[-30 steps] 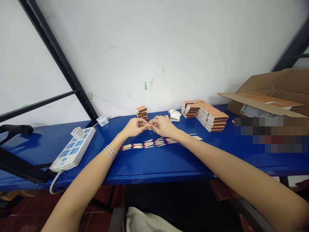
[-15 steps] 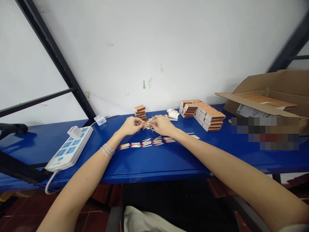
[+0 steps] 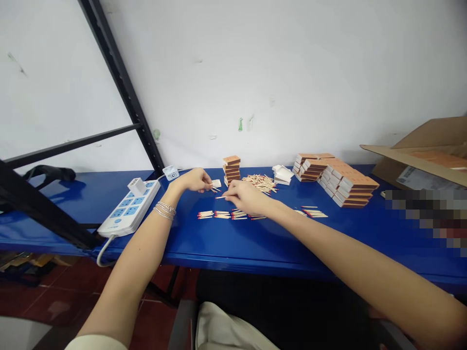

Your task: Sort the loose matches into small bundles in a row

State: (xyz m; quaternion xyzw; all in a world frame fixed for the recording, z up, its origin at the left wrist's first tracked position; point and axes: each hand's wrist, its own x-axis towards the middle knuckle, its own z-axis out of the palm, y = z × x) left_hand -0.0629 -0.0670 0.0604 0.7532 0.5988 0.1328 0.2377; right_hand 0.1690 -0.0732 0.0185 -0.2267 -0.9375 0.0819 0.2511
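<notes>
Now hands apart, R hand [image 3: 245,196] pinching 1 matchstick [image 3: 220,197], L hand [image 3: 191,180] just beside white card [image 3: 216,183] on blue table [image 3: 277,243].

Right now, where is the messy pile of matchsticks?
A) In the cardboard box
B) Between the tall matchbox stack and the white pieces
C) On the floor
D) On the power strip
B. The loose pile of matchsticks lies on the blue table, between the tall stack of matchboxes and the white pieces.
</notes>
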